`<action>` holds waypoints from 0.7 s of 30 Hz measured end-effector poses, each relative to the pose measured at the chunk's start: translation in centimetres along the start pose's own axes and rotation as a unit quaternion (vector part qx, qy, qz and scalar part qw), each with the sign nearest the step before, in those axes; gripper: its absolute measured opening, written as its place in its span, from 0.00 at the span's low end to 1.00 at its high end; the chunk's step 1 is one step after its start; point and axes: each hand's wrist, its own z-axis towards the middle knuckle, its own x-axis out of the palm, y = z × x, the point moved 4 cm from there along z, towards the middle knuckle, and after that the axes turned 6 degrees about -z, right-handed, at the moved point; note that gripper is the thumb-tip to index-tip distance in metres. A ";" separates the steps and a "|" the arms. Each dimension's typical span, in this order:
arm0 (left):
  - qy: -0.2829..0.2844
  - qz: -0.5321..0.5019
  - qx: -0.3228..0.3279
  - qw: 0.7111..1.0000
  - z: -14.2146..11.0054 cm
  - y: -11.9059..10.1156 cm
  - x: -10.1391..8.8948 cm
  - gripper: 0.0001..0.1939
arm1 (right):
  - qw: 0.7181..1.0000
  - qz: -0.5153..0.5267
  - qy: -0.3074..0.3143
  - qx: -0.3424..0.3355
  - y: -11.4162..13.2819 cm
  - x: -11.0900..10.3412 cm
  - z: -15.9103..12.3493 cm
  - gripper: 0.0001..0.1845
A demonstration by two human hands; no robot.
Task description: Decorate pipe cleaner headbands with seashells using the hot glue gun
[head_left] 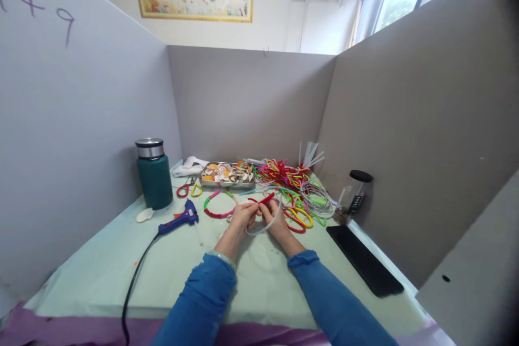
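Observation:
My left hand (pixel 242 218) and my right hand (pixel 274 218) meet over the middle of the table, both with fingers pinched. Between them they hold a red pipe cleaner (pixel 263 200) against a thin white headband (pixel 271 221), which curves down beneath my right hand. A pink and green wrapped headband (pixel 219 206) lies flat just beyond my left hand. Both sleeves are blue denim.
A blue glue gun (pixel 181 219) with a black cord lies to the left. A green flask (pixel 154 174) stands at back left. A metal tray (pixel 227 174) of shells, a heap of coloured pipe cleaners (pixel 284 173), bare headbands (pixel 318 199), scissors (pixel 188 189) and a black phone (pixel 364 265) surround the hands.

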 end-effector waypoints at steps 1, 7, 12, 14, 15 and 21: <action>-0.005 0.003 -0.002 1.000 0.1 0.1 -0.1 0.19 | 1.000 0.011 0.004 0.005 -0.1 0.0 0.0 0.12; -0.022 0.019 -0.002 1.000 0.3 0.1 -0.3 0.18 | 0.998 0.065 0.010 0.016 -0.3 -0.2 0.2 0.09; -0.048 0.037 -0.007 0.998 0.1 0.0 -0.3 0.17 | 0.995 0.082 0.038 0.032 0.6 -0.5 0.2 0.11; -0.047 0.033 -0.012 0.998 0.0 -0.1 -0.2 0.16 | 0.992 0.104 0.057 0.037 0.7 -0.4 0.2 0.12; -0.045 0.030 -0.016 0.998 -0.1 -0.2 -0.2 0.16 | 0.990 0.116 0.065 0.041 0.7 -0.3 0.1 0.13; -0.046 0.058 -0.047 0.996 -0.5 -0.2 0.1 0.16 | 0.984 0.157 0.063 0.059 0.2 -0.3 0.2 0.17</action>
